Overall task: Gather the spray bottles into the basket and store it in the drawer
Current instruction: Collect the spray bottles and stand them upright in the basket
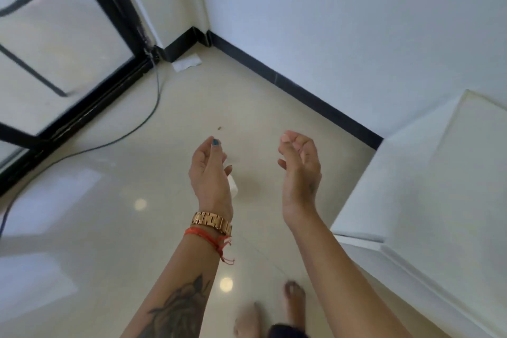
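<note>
My left hand and my right hand are raised side by side over the glossy floor, palms facing each other, fingers loosely curled and apart, holding nothing. A small white object shows on the floor just behind my left hand; what it is I cannot tell. No spray bottle, basket or drawer is identifiable in view.
A white cabinet top or ledge juts in at the right. White walls with a black skirting meet in the corner ahead. A black-framed glass door stands at left, a cable trails across the floor, and a paper scrap lies in the corner. My bare feet show below.
</note>
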